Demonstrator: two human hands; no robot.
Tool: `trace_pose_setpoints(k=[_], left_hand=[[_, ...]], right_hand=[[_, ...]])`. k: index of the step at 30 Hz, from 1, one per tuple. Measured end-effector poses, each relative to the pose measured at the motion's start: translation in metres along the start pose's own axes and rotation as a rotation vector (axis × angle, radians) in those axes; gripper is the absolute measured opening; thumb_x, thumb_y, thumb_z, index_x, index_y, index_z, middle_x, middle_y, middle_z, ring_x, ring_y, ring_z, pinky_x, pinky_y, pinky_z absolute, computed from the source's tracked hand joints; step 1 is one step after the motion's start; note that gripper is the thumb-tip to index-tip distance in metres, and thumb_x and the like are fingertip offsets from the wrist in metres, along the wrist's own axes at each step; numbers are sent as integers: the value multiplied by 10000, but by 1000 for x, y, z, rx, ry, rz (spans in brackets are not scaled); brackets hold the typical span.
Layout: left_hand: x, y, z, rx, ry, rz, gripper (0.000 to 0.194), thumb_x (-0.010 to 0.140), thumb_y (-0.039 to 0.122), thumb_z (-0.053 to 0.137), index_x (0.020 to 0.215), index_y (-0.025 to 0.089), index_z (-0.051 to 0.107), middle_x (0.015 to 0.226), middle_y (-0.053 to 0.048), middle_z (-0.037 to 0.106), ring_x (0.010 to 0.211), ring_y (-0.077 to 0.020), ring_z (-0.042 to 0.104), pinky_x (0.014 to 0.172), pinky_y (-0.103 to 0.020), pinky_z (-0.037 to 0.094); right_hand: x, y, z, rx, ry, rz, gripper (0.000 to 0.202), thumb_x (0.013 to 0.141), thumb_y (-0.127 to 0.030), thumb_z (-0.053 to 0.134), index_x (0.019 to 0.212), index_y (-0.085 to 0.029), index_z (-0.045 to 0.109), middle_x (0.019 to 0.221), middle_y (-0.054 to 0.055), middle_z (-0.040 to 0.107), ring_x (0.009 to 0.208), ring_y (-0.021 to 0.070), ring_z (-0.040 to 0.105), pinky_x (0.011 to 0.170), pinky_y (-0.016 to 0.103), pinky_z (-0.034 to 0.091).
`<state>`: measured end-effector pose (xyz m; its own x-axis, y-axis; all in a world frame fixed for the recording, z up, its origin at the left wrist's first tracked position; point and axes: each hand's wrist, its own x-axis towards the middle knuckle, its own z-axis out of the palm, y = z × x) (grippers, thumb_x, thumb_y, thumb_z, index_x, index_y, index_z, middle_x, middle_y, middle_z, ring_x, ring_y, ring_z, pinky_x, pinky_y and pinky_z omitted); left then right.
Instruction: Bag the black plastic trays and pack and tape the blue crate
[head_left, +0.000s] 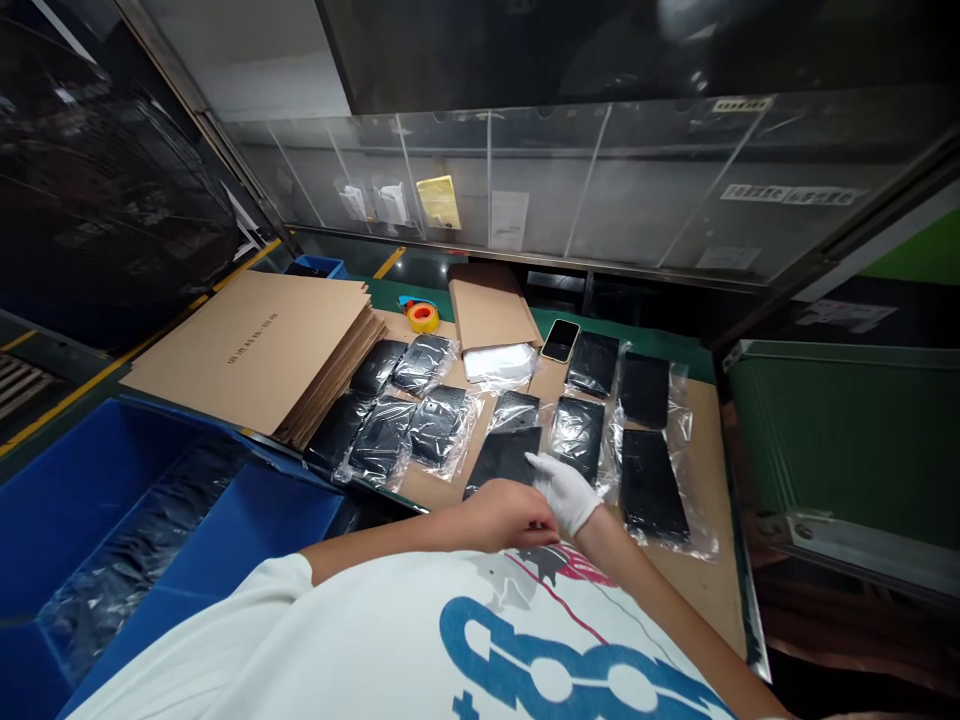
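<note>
A flat black panel (501, 456) lies tilted in front of me, close to my body. My right hand (564, 490), in a white glove, grips its right edge with thumb and fingers. Bare and curled, my left hand (508, 510) is at the panel's near edge; what its fingers hold, if anything, is hidden. Just beyond is a black part in a clear bag (514, 412). More bagged black parts surround the panel, among them one to its left (436, 425), one to its right (576, 436) and one farther right (652, 485).
A tall stack of cardboard sheets (232, 340) sits at the left. Farther back are a yellow tape roll (423, 318), a phone (561, 341) and a folded cardboard piece (491, 308) over silvery bagged items. A blue bin (247, 530) with bagged parts stands at the lower left.
</note>
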<state>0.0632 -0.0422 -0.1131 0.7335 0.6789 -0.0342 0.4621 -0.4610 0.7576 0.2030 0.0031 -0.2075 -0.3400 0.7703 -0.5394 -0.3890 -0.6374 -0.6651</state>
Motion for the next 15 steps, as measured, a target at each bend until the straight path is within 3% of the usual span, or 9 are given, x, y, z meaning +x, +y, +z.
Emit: trace_pose_setpoints(k=[4, 10, 15], left_hand=[[-7, -9, 3, -125, -33, 61, 229, 861, 331, 590, 1019, 213, 706, 993, -58, 714, 942, -195, 642, 828, -264, 460], [-42, -24, -7, -296, 152, -304, 244, 838, 358, 603, 991, 205, 715, 975, -66, 699, 914, -180, 633, 804, -253, 467], [-70, -33, -12, -407, 275, -544, 239, 822, 373, 613, 953, 204, 721, 951, -48, 709, 918, -185, 632, 804, -261, 467]], right_hand=[[17, 8, -16, -59, 108, -43, 280, 572, -274, 741, 639, -256, 470, 604, -35, 571, 674, 193, 597, 656, 308, 491], [70, 10, -35, -176, 206, 1, 180, 707, -247, 663, 646, -210, 498, 611, -40, 546, 588, 141, 556, 612, 290, 478], [117, 13, -39, -261, 275, 19, 202, 894, -337, 556, 845, -143, 575, 756, -11, 592, 653, 112, 576, 632, 289, 508]])
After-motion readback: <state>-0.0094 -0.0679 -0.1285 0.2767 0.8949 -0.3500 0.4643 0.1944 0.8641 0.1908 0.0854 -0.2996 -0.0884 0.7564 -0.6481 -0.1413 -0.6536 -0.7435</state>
